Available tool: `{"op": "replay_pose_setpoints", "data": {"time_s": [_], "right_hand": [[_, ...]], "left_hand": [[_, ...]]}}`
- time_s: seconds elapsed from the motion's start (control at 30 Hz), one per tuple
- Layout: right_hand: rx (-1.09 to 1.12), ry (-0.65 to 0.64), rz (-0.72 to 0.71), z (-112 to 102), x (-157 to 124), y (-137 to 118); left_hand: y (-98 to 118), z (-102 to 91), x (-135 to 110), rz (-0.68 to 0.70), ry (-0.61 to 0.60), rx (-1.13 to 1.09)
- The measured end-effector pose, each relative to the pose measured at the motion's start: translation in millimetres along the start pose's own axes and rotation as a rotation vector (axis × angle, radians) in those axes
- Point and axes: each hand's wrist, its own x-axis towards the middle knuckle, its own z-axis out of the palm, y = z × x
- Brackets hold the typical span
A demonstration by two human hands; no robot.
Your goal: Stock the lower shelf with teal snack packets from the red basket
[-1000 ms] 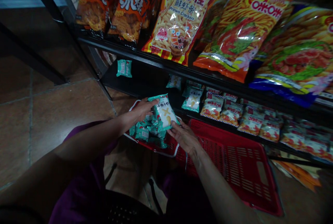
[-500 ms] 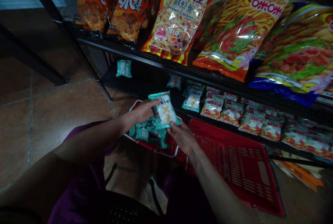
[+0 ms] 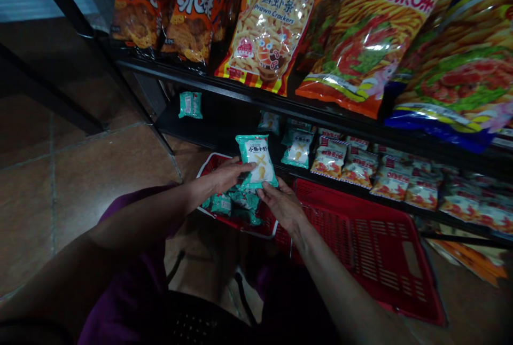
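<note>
A small teal and white snack packet (image 3: 257, 161) is held upright between both hands, above a red basket (image 3: 223, 162) that holds several more teal packets (image 3: 234, 203). My left hand (image 3: 227, 174) grips its left side, fingers curled. My right hand (image 3: 280, 204) pinches its lower right corner. Behind the packet runs the low black shelf (image 3: 224, 123), with one teal packet (image 3: 190, 104) at its left end and a few more (image 3: 297, 151) to the right.
A second red basket (image 3: 372, 251) lies on the floor to the right. Red and white small packets (image 3: 360, 166) line the low shelf. Large snack bags (image 3: 272, 19) fill the shelf above. Brown tiled floor (image 3: 88, 174) spreads to the left.
Both hands have lifted the teal packet a little higher and turned it more upright, closer to the low shelf. The view has tipped slightly downward.
</note>
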Motion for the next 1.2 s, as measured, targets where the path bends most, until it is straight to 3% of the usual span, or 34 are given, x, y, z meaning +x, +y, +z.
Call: {"op": "replay_pose_setpoints", "data": {"time_s": [0.33,0.53,0.83,1.2], "right_hand": [[-0.019,-0.022,-0.001,3,-4,2],[-0.004,0.037,0.008,2,-2,1],[0.016,-0.038,-0.034,5,-11,-7],[-0.043,-0.040,-0.089,6,-14,-8]], "left_hand": [[-3,-0.2,2,0.008,0.074,-0.073],[-6,-1.0,4,-0.002,0.085,-0.081],[-2,2.5,1,-0.112,0.056,-0.153],[3,4.4,-1,-0.159,0.039,-0.122]]}}
